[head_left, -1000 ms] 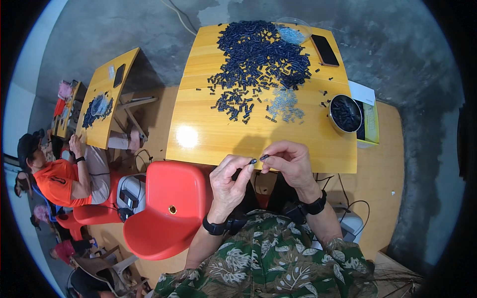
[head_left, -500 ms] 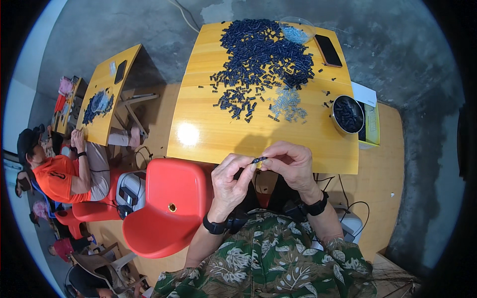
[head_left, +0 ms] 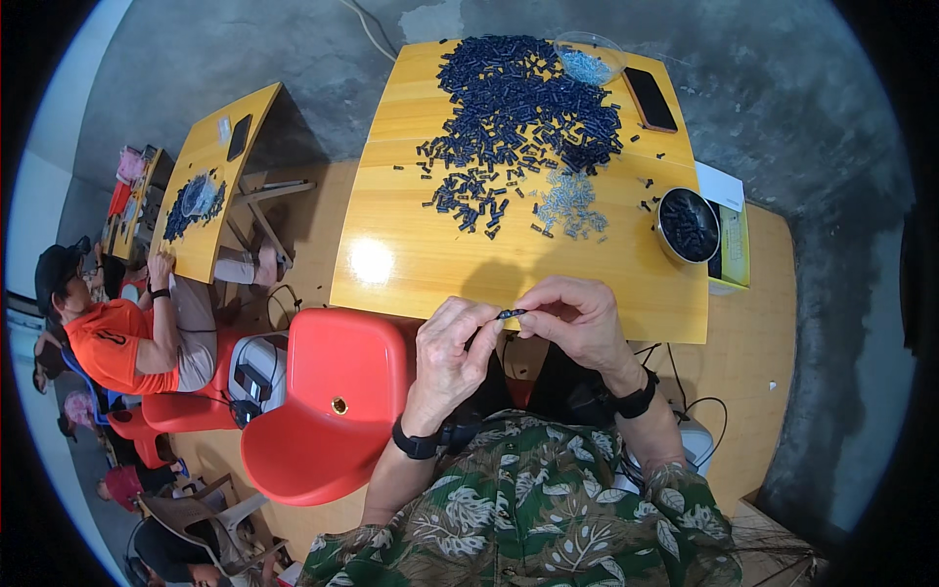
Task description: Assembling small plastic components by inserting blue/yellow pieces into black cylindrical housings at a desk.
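Just over the near edge of the yellow wooden table [head_left: 411, 249], my two hands meet at a small black tubular plastic piece [head_left: 508, 314]. My left hand [head_left: 452, 347] pinches its left end between thumb and fingertips. The thumb and forefinger of my right hand [head_left: 577, 323] close on its right end. Fingertips cover both ends of the piece. Beyond my hands lies a large heap of similar black plastic pieces [head_left: 518, 98]. A smaller pile of clear, pale pieces [head_left: 570, 203] is at its near right side.
A clear bowl of pale blue pieces [head_left: 587, 67] and a phone [head_left: 649, 100] are at the far right. A metal bowl with black pieces [head_left: 688, 225] stands at the right edge beside a yellow box [head_left: 732, 256]. Left of me is a red chair [head_left: 342, 372]; a person in orange [head_left: 122, 342] sits farther left.
My hands stay almost in place, still pinching the black piece together. The view has shifted slightly. At the other table, the seated person's arms have moved a little.
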The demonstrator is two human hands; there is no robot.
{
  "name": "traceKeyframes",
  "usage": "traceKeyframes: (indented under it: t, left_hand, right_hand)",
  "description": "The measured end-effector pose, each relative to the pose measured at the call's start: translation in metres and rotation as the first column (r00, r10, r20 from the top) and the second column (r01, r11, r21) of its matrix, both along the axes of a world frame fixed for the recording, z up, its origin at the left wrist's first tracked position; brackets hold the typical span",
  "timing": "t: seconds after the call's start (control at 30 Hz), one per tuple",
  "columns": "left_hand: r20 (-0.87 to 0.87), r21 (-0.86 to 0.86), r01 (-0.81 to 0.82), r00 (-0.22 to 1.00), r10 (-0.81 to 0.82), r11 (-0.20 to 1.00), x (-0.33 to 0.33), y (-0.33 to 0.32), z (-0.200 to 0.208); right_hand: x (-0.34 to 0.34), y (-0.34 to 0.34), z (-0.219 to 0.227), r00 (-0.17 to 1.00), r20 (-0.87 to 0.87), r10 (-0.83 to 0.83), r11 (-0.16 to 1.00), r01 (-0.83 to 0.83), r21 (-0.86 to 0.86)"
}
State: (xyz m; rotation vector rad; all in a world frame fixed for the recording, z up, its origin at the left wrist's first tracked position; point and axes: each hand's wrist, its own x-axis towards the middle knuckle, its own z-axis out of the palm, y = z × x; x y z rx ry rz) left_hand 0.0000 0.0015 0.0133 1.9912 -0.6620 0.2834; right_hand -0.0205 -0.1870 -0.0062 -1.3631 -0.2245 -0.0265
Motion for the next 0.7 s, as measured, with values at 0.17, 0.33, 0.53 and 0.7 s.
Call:
traceKeyframes:
  t: [0.17,0.33,0.53,0.7]
  left_hand:
    - [-0.012,-0.009,0.006,1.0,-0.006,1.0,0.0,0.0,-0.001]
    - [-0.02,-0.011,0.031,0.999,-0.031,0.999,0.0,0.0,-0.001]
    - [-0.032,0.006,0.004,0.999,-0.004,1.0,-0.001,-0.001,-0.004]
    - [-0.009,0.006,0.021,1.0,-0.021,1.0,-0.001,-0.001,-0.003]
  right_hand:
    - [0.001,0.0,-0.004,1.0,0.004,-0.012,1.0,0.012,0.011]
    - [0.003,0.0,-0.004,0.998,0.051,-0.02,0.999,0.023,-0.046]
    - [0.005,0.003,-0.007,0.976,0.208,-0.062,0.985,0.093,-0.143]
    - [0.009,-0.005,-0.017,0.982,-0.125,0.14,0.978,-0.117,0.173]
